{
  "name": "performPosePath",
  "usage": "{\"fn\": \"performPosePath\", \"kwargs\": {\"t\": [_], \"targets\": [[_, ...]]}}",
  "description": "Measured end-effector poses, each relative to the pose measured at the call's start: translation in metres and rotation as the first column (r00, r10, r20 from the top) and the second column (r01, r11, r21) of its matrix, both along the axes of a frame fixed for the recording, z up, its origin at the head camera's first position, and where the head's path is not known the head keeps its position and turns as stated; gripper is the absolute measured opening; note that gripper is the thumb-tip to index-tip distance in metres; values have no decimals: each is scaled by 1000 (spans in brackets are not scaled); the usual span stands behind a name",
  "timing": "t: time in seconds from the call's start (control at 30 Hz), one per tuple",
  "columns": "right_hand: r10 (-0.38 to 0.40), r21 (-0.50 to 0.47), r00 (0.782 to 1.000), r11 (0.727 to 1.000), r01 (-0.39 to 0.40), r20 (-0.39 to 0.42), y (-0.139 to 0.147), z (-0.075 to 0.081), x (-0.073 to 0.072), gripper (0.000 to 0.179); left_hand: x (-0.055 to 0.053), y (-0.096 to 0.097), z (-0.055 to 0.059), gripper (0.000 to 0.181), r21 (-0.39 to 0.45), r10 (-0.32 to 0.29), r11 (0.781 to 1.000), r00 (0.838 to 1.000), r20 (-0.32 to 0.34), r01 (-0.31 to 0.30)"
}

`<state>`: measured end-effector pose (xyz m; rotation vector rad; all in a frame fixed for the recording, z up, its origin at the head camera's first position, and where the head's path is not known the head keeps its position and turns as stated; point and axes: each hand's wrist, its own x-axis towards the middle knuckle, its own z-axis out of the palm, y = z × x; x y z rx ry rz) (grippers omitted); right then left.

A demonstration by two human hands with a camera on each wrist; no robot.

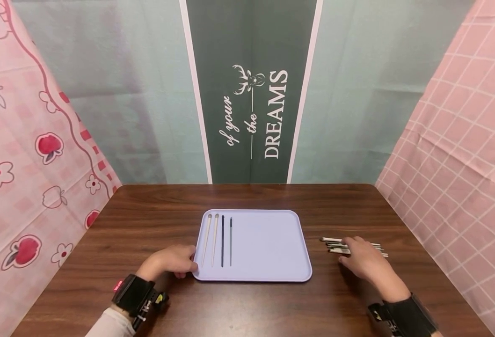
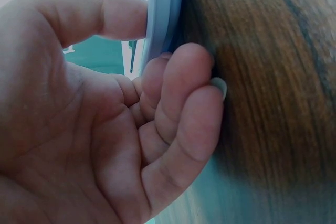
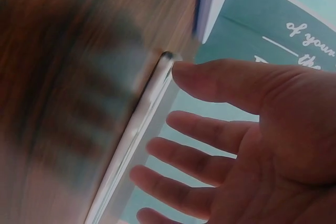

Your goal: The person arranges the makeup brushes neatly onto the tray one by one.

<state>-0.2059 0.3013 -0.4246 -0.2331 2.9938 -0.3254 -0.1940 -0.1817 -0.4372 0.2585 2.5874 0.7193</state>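
Note:
A pale lavender tray (image 1: 268,245) lies on the table. My left hand (image 1: 176,259) holds its near left corner; in the left wrist view the thumb presses the tray's rim (image 2: 157,19) and the other fingers curl beside and below it. Side by side on the tray's left part lie two pale-handled makeup brushes, a black brush (image 1: 222,241) and a grey brush (image 1: 231,241). To the tray's right, my right hand (image 1: 367,260) is over a bunch of makeup brushes (image 1: 338,251), partly hiding them. Its fingers are spread in the right wrist view, thumb tip close to a white-handled brush (image 3: 142,111).
The brown wooden table (image 1: 247,309) ends at a grey-green curtain (image 1: 138,93) with a dark printed strip. Pink cloths hang at the left and right sides. Both wrists wear black camera bands.

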Motion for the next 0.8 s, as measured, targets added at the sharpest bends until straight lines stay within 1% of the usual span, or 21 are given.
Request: {"fn": "performPosePath", "kwargs": {"t": [0.27,0.47,0.63,0.8], "targets": [[6,-21,1000,1000,-6,5,12,-4,2,34,0,0,-1,17,5,-2,1000,1000,-2,2],[6,-5,1000,1000,-6,-4,18,-8,2,27,-1,0,-2,17,-5,-5,1000,1000,-3,4],[11,-3,999,1000,-11,-36,21,-12,1,23,-1,0,-3,16,-11,-2,1000,1000,9,2],[17,-7,996,1000,-18,-84,23,-15,1,18,0,0,-2,16,-10,-4,1000,1000,3,4]]}}
